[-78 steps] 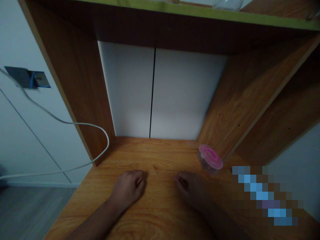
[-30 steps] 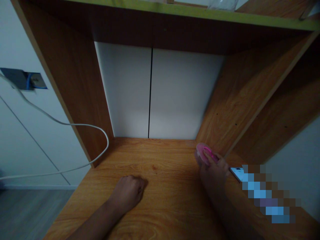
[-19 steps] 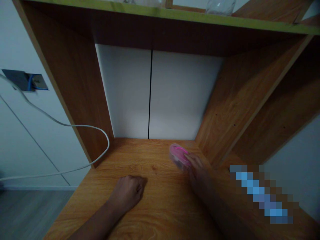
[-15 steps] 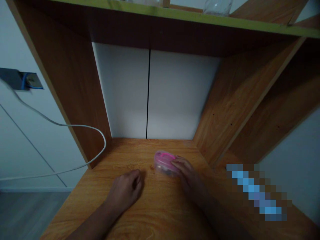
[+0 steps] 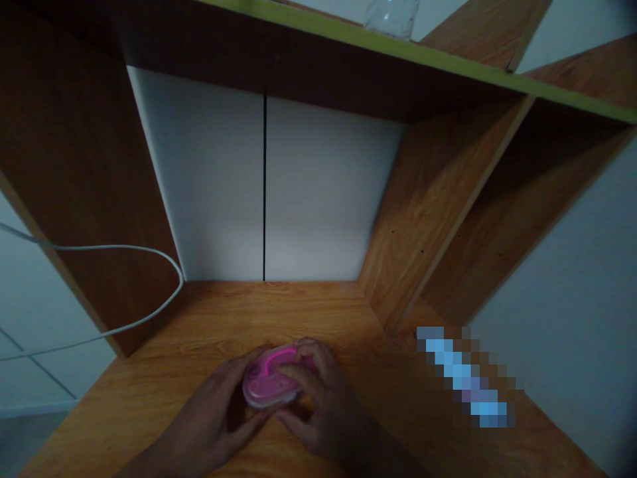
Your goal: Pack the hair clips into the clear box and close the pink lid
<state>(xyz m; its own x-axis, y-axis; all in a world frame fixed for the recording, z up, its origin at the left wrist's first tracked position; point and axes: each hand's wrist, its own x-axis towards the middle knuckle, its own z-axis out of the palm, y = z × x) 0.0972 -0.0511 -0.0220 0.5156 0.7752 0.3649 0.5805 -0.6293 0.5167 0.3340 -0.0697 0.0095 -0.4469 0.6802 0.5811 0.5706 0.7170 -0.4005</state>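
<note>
A small clear plastic box with a pink lid (image 5: 263, 385) and a brighter pink handle is between my hands, low in the middle of the head view. My left hand (image 5: 219, 405) grips its left end, fingers along the far side and thumb at the near side. My right hand (image 5: 318, 392) closes on its right end, with fingers over the lid near the handle and the thumb at the near edge. What the box contains is hidden by the lid and my hands.
The wooden desk top (image 5: 239, 312) lies below, with wooden side panels and a shelf (image 5: 348, 33) above. A glass jar (image 5: 392, 16) stands on the shelf. A white cable (image 5: 149, 249) loops at the left. A pixelated blue item (image 5: 458, 372) lies at the right.
The pink-lidded box has come nearer and to the left. My left hand, earlier closed beside it, now grips its left end. The view has turned a little to the right.
</note>
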